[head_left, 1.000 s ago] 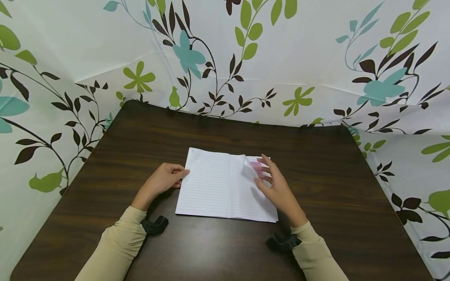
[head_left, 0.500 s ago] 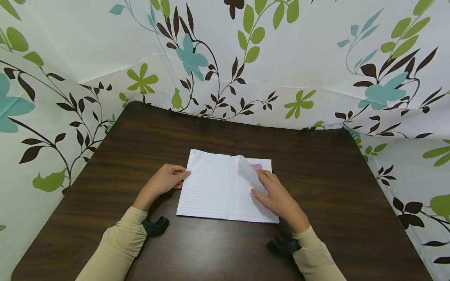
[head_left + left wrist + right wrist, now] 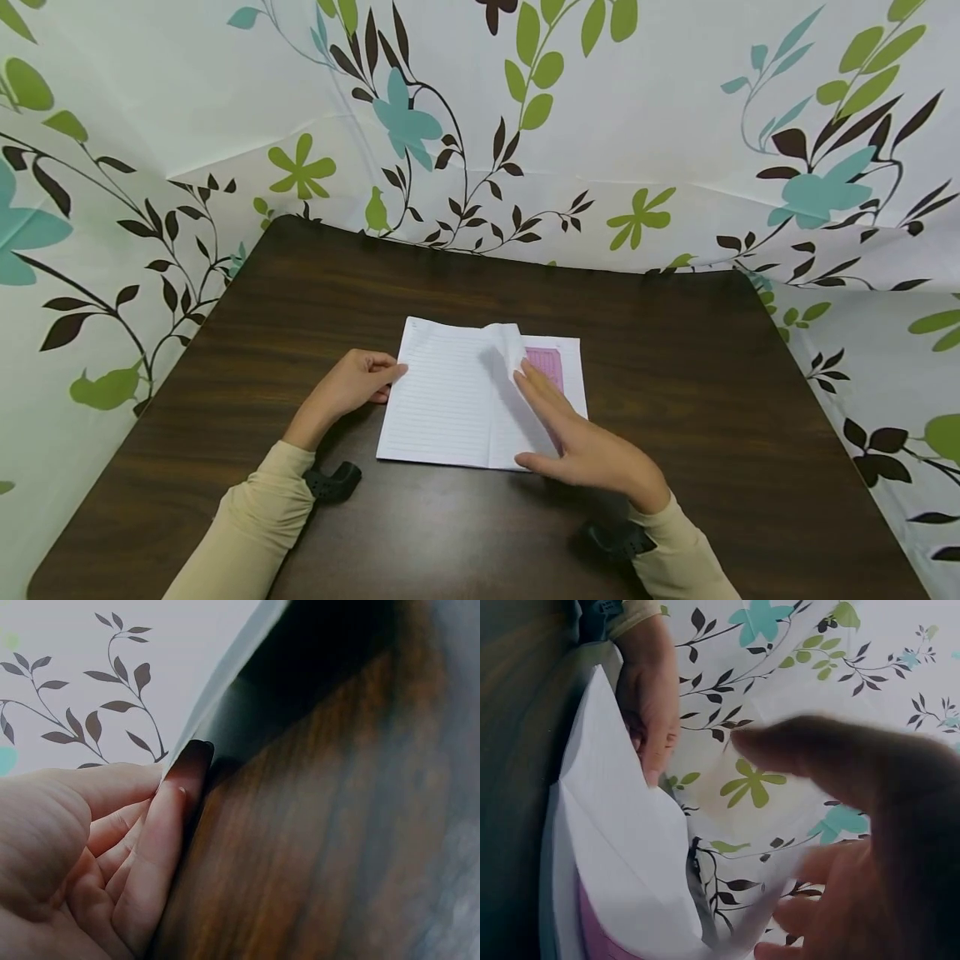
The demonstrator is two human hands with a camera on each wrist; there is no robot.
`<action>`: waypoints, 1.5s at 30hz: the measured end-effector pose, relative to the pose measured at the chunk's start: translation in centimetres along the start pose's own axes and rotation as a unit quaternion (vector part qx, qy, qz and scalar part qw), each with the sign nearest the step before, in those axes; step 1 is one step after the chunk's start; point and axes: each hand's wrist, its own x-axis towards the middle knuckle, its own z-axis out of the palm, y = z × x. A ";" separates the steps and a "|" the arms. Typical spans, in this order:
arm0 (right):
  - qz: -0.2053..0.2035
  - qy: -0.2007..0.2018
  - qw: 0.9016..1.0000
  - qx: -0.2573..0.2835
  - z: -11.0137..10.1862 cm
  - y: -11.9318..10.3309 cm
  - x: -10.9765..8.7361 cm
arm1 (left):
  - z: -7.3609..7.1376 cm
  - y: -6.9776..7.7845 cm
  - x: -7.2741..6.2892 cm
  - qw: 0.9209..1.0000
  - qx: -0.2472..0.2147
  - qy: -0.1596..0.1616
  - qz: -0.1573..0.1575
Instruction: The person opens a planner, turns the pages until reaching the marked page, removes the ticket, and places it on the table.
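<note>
An open notebook (image 3: 438, 408) with lined white pages lies in the middle of the dark table. My left hand (image 3: 347, 390) pinches its left edge, thumb above and fingers beneath, as the left wrist view also shows. Over the right half, my right hand (image 3: 581, 446) is spread with straight fingers against a lifted page (image 3: 512, 343), which bends toward the left. Beneath that page, a printed pink block (image 3: 546, 365) shows on the right-hand side. In the right wrist view, the raised page (image 3: 630, 847) curves up near the blurred right hand.
The dark wooden table (image 3: 450, 533) extends around the notebook on all sides. A white cloth (image 3: 465, 100) with leaf and flower prints hangs behind it and at both sides. Each wrist carries a black camera band (image 3: 333, 482).
My right hand has moved left and swept the page's free edge toward the fold, uncovering more of the pink block. The left hand keeps its hold on the notebook's edge.
</note>
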 end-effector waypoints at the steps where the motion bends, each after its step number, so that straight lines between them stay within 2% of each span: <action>1: -0.005 -0.005 1.000 0.001 0.0 -0.1 0.0 | 0.0 0.0 0.0 1.000 0.001 0.001 0.000; 7: -0.038 -0.029 0.999 0.001 0.7 -0.2 0.4 | 0.0 0.0 0.0 1.000 -0.005 0.001 0.000; 11: -0.080 -0.024 0.996 -0.038 1.6 0.0 1.0 | -0.1 0.0 0.1 1.000 -0.004 0.002 0.000; 14: -0.115 -0.006 0.991 -0.071 2.3 0.2 1.5 | -0.1 0.0 0.1 1.000 -0.003 0.002 0.000; 18: -0.153 0.028 0.984 -0.082 3.0 0.3 1.9 | -0.1 0.0 0.1 1.000 -0.003 0.001 -0.001; 23: -0.178 0.076 0.974 -0.118 4.3 0.1 2.6 | -0.1 -0.1 0.0 1.000 -0.006 -0.003 0.002; 28: -0.184 0.105 0.966 -0.150 5.7 -0.2 3.3 | -0.1 -0.3 0.0 1.000 -0.012 -0.002 0.009; 33: -0.176 0.122 0.960 -0.183 6.8 -0.6 3.8 | -0.1 -0.2 0.0 0.999 -0.035 -0.001 -0.004; 40: -0.147 0.096 0.952 -0.252 7.7 -1.2 4.2 | -0.1 0.2 -0.2 0.998 -0.055 -0.001 -0.012; 45: -0.114 0.067 0.957 -0.259 8.0 -1.4 4.3 | -0.1 0.3 -0.1 0.999 -0.048 0.001 -0.012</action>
